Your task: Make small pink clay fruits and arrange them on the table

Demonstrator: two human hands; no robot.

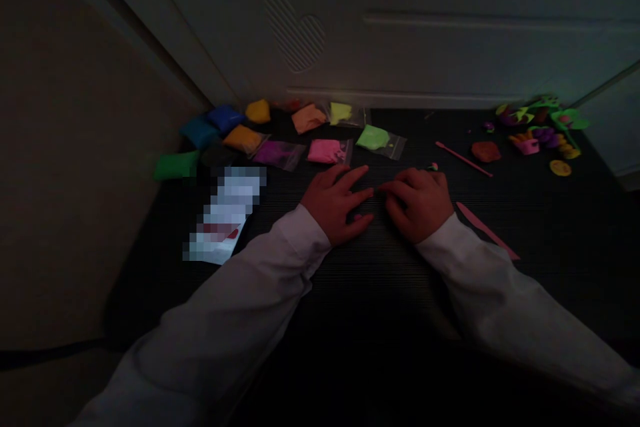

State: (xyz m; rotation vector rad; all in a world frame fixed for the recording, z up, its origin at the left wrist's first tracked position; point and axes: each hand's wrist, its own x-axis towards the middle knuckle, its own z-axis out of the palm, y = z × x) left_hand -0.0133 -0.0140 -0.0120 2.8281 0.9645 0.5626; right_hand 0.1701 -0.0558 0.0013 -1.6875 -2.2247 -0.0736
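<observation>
My left hand (340, 203) lies low over the dark table with its fingers spread. A tiny purple-pink piece (357, 217) shows between its thumb and index finger. My right hand (420, 203) is beside it, fingers bent and drawn together, its foremost fingertip close to the left fingertips. Something small and dark is at that fingertip, too dim to name. Just beyond the right hand is a small pink and green piece (433, 167). A pink clay knife (487, 231) lies right of the right wrist, and a thin pink modelling stick (464, 159) lies farther back.
Colourful clay packets line the back and left, including pink (325, 151), light green (374, 138) and green (176, 165). A lit phone (227, 213) lies left of my left hand. Red clay (485, 151), a yellow disc (560, 167) and several small clay figures (525, 142) are at right.
</observation>
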